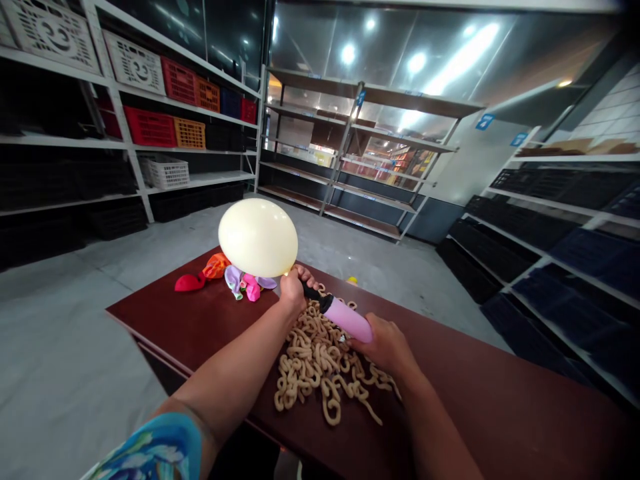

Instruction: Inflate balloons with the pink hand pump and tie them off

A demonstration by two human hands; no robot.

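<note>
A pale yellow balloon, blown up large, sits on the black nozzle of a pink balloon pump. My left hand is closed round the balloon's neck where it meets the nozzle. My right hand grips the near end of the pink pump, which tilts up toward the balloon. Below the pump lies a pile of tan, curled, rope-like pieces. To the left are limp balloons: a red one, an orange one, a pink one and lilac ones.
All this is over a dark red table. Shelves with crates stand along the left, metal racks at the back, and shelves of dark crates at the right. A small yellow thing shows beyond the table's far edge.
</note>
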